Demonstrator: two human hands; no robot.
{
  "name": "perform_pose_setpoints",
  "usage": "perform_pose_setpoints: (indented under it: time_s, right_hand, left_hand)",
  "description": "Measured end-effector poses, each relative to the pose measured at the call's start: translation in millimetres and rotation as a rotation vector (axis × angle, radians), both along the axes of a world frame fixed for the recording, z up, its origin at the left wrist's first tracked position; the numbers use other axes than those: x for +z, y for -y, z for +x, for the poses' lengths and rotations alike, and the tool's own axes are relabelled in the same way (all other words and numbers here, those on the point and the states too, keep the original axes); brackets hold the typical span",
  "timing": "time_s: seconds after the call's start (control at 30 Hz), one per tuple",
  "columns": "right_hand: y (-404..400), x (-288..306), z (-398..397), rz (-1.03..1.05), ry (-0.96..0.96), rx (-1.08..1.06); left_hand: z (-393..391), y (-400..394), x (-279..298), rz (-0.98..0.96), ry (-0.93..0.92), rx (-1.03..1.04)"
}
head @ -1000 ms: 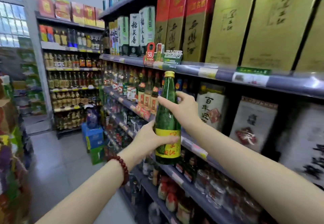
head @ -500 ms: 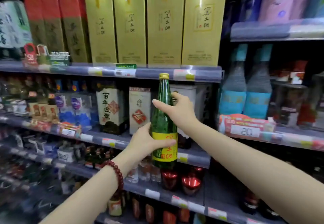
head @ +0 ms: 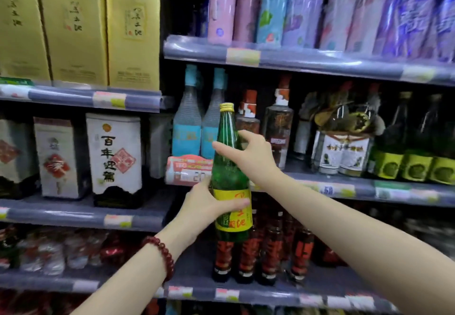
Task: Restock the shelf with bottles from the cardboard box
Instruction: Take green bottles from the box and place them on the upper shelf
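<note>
A tall green glass bottle with a gold cap and a yellow label [head: 230, 167] is held upright in the air in front of the grey shelf [head: 320, 188], level with its front edge and resting on nothing. The left hand [head: 209, 207] grasps the bottle low down, thumb across the yellow label and fingers curled behind it. The right hand [head: 248, 154] grips the bottle's shoulder, thumb stretched across the front of the glass and fingers wrapped behind. A dark red bead bracelet [head: 162, 253] circles the left wrist. Just behind the bottle, on the shelf, stand two pale blue bottles [head: 197, 122]; towards the shelf's right end are dark green bottles with yellow-green labels [head: 403, 157].
</note>
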State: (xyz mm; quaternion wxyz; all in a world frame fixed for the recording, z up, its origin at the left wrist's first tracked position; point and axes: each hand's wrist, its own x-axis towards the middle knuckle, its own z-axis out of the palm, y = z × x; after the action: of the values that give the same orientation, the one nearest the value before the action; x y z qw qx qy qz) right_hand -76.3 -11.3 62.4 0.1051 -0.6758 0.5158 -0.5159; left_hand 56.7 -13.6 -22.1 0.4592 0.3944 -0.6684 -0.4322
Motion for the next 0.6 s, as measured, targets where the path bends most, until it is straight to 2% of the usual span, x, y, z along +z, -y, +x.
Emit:
perform_pose_setpoints:
  time_s: [0.33, 0.6]
  right_hand:
    - [-28.6, 7.5, -126.2, 0.007, 0.084, -0.192]
    - [-55.3, 24.2, -230.4, -0.009, 0.165, -0.367]
  left_hand:
    - [-125.6, -3.8, 20.1, 0.000, 0.018, -0.269]
    - [-233.9, -5.8, 41.0, -0.061, 0.056, -0.397]
